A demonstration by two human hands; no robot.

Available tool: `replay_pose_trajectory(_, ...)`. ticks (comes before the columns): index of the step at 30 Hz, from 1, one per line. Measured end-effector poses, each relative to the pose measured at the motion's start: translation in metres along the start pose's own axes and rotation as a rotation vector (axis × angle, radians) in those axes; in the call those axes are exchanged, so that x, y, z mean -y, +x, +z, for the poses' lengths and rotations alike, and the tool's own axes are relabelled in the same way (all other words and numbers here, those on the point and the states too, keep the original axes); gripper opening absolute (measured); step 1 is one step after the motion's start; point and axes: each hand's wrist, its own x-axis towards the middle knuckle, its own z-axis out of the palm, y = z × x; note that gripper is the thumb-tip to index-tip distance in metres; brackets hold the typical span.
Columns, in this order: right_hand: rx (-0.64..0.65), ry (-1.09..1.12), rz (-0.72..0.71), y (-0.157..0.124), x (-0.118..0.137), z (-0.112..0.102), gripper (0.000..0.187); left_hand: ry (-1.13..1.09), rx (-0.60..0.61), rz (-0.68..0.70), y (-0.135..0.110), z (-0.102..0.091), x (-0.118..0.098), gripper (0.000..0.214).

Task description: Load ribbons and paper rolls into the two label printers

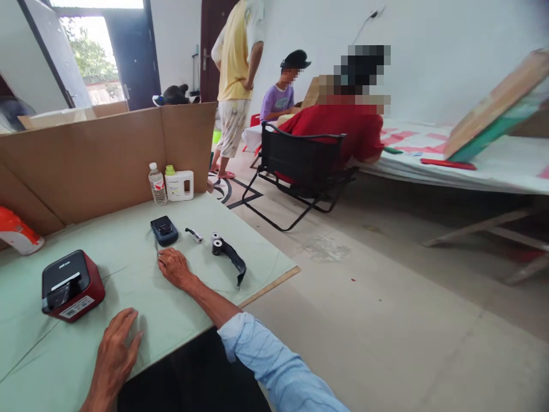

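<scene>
My left hand (115, 352) lies flat on the pale green tabletop (128, 297) near its front edge, fingers stretched out, holding nothing. My right hand (172, 266) rests palm down further in, fingers loosely curled on the surface, just below a small dark blue device (164, 230). A red and black label printer (72, 284) stands left of both hands. Right of my right hand lie a black ribbon roll with a loose strip (229, 254) and a small black and white piece (194, 234).
A water bottle (157, 184) and a white jug (179, 184) stand by a cardboard wall (103, 154). An orange and white tool (17, 231) lies at far left. Three people are at a low table behind a black folding chair (302, 166). Bare floor lies on the right.
</scene>
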Motion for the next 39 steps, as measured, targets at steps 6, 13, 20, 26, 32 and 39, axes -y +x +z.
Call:
replay_pose_trajectory(6,0.017,0.014,-0.038,-0.014,-0.004,0.006,0.022,0.001,-0.052,-0.072,-0.027,-0.014,-0.005,0.035)
replay_pose_trajectory(13,-0.014,0.0,-0.081,-0.025,-0.015,0.014,0.024,0.054,-0.24,-0.256,-0.041,-0.045,-0.002,0.023)
replay_pose_trajectory(20,0.065,0.057,-0.109,-0.024,0.008,0.02,0.028,0.017,-0.426,-0.589,-0.032,-0.081,0.045,0.062)
replay_pose_trajectory(26,0.401,0.388,-0.193,-0.01,0.074,0.048,0.083,-0.451,-0.329,-0.541,0.014,-0.098,0.077,0.096)
replay_pose_trajectory(32,0.44,0.685,-0.324,0.011,0.127,0.066,0.103,-0.713,-0.318,-0.493,0.039,-0.097,0.072,0.098)
replay_pose_trajectory(39,0.299,0.793,-0.293,-0.002,0.134,0.063,0.089,-0.656,-0.346,-0.448,0.035,-0.091,0.053,0.089)
